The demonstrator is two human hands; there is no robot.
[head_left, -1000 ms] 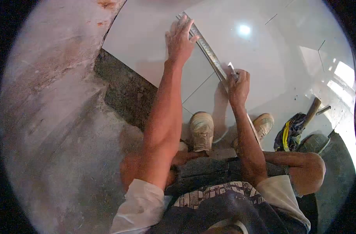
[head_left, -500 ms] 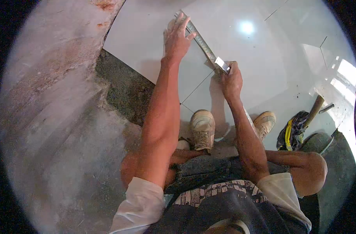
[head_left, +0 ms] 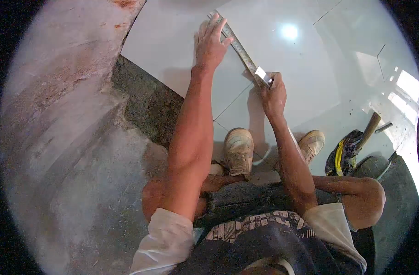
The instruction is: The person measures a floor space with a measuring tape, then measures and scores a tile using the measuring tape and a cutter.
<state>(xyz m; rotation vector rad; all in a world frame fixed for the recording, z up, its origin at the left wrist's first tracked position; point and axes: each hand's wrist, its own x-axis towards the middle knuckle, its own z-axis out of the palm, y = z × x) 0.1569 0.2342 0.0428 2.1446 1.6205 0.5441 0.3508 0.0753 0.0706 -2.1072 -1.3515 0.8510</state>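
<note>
A metal try square (head_left: 242, 54) lies slantwise over the large pale floor tile (head_left: 168, 46), its marked blade running up and to the left. My left hand (head_left: 211, 48) rests on the blade's far end, with the fingers spread. At the near end, my right hand (head_left: 274, 96) is closed round the shiny head of the square. Part of that head is hidden by the fingers. A dark joint between tiles runs down and left from below the square.
Rough bare concrete (head_left: 147, 101) borders the tile's left edge, beside a stained wall (head_left: 67, 91). My shoes (head_left: 239, 149) stand on the tiles. To the right lie a black and yellow bag (head_left: 340, 156), a wooden handle (head_left: 371, 126) and a dark object (head_left: 372, 167).
Almost nothing differs. The view has shifted very slightly, and both hands keep their places on the try square.
</note>
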